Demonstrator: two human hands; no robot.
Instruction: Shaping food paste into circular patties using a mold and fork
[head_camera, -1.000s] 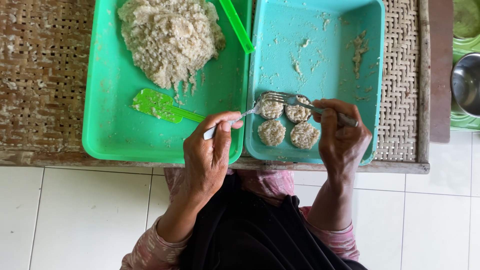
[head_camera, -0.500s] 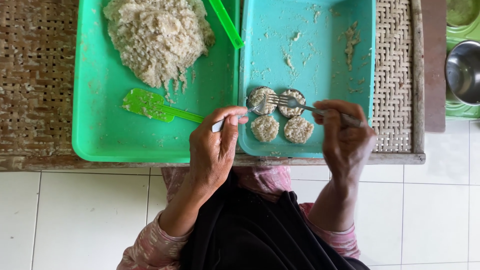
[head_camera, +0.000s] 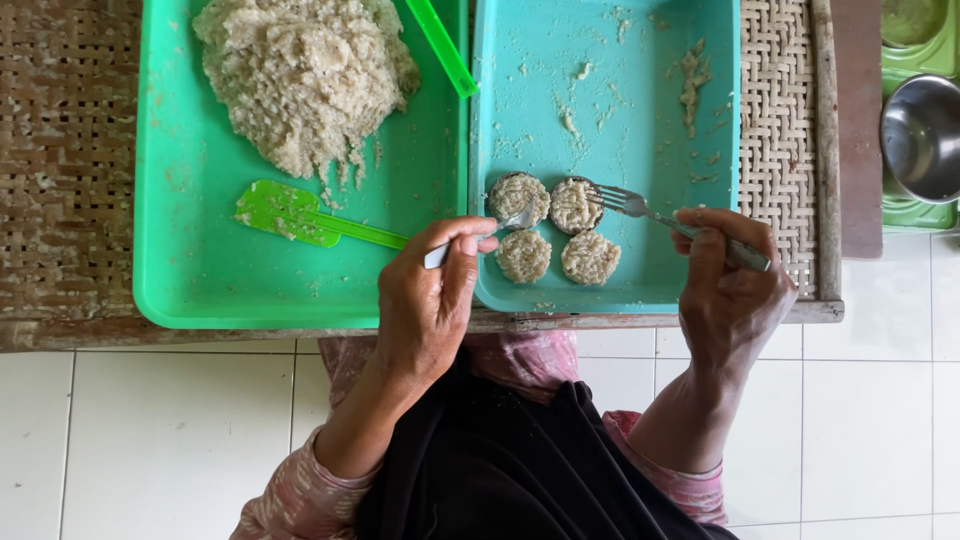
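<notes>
head view looks straight down on a woven cane tabletop (head_camera: 70, 150) with a worn wooden edge, carrying two smooth plastic trays side by side. the green tray (head_camera: 200, 290) holds a coarse, crumbly, beige heap of mash (head_camera: 305, 80), a flat green spatula (head_camera: 300, 215) smeared with crumbs, and a green strip (head_camera: 440, 45) leaning over its right rim. the turquoise tray (head_camera: 700, 280) is flecked with scraps and holds four round patties (head_camera: 553, 228) in a tight square, grainy on top; the upper two show a dark rim.

the left hand (head_camera: 425, 300) is closed around a metal spoon (head_camera: 480, 235), whose bowl touches the upper-left patty. the right hand (head_camera: 730, 285) is closed around a metal fork (head_camera: 650, 212), its tines just beside the upper-right patty at its right edge.

both handles are mostly buried in the fingers. the heap and both trays are cut off at the top. at the right edge a steel bowl (head_camera: 920, 140) and a green container (head_camera: 915, 40) are only partly in frame. whether the dark rims are moulds cannot be told.

half a second ago the fork lay across the upper-right patty; it has since drawn off to the right, and the right hand has moved right and slightly down. the left hand and spoon have barely shifted.
</notes>
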